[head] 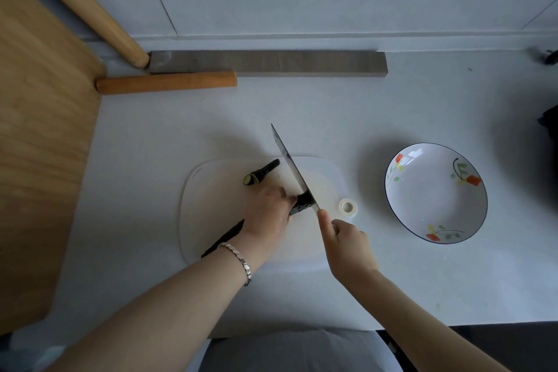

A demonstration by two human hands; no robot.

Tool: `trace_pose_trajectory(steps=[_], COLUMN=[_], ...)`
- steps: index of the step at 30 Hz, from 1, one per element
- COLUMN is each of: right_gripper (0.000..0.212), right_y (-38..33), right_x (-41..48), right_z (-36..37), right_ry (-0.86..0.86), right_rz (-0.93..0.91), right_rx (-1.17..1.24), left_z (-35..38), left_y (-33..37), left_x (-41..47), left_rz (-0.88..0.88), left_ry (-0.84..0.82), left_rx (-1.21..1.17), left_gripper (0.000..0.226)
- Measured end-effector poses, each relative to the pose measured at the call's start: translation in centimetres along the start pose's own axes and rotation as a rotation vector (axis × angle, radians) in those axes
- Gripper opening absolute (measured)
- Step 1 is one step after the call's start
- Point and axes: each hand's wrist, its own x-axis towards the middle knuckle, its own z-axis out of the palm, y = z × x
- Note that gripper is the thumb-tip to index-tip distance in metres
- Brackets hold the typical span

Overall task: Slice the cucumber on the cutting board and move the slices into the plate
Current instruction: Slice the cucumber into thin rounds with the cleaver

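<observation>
A white cutting board (211, 208) lies on the pale counter. On it a long dark cucumber (225, 237) runs from lower left to the board's middle, pinned under my left hand (265, 214). My right hand (347, 244) grips the handle of a cleaver-style knife (290, 163), whose blade rests across the cucumber's right end (302, 204). A cut-off dark end piece (261, 174) with a pale green face sits at the board's far side. The plate (434, 166), white with orange flowers and a dark rim, stands to the right and holds nothing.
A small roll of white tape (347, 207) sits by the board's right edge. A wooden board (39, 130) fills the left side. Two wooden rolling pins (166, 82) and a grey bar (271, 62) lie at the back by the wall.
</observation>
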Motion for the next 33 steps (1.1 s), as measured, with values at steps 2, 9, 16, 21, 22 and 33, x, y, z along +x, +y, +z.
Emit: trace_pose_trajectory(steps=[2, 9, 16, 21, 22, 33], right_gripper=[0.055, 0.058, 0.057, 0.059, 0.059, 0.058], right_y=[0.0, 1.5, 2.2, 2.1, 2.0, 1.8], right_x=[0.3, 1.5, 0.6, 0.2, 0.2, 0.5], right_z=[0.4, 2.0, 0.6, 0.4, 0.3, 0.9], right_ry=[-0.002, -0.013, -0.081, -0.057, -0.054, -0.041], right_rz=[0.019, 0.094, 0.168, 0.087, 0.078, 0.056], right_rx=[0.03, 0.247, 0.556, 0.466, 0.453, 0.286], left_z=[0.0, 0.2, 1.0, 1.1, 1.0, 1.1], left_y=[-0.1, -0.7, -0.7, -0.5, -0.5, -0.4], left_x=[-0.1, -0.9, -1.9, -1.2, -1.1, -0.9], left_rz=[0.011, 0.054, -0.036, -0.03, -0.025, -0.023], left_ry=[0.025, 0.024, 0.167, 0.208, 0.208, 0.155], left_rx=[-0.045, -0.122, -0.287, -0.308, -0.301, -0.25], left_gripper=[0.033, 0.032, 0.029, 0.029, 0.029, 0.025])
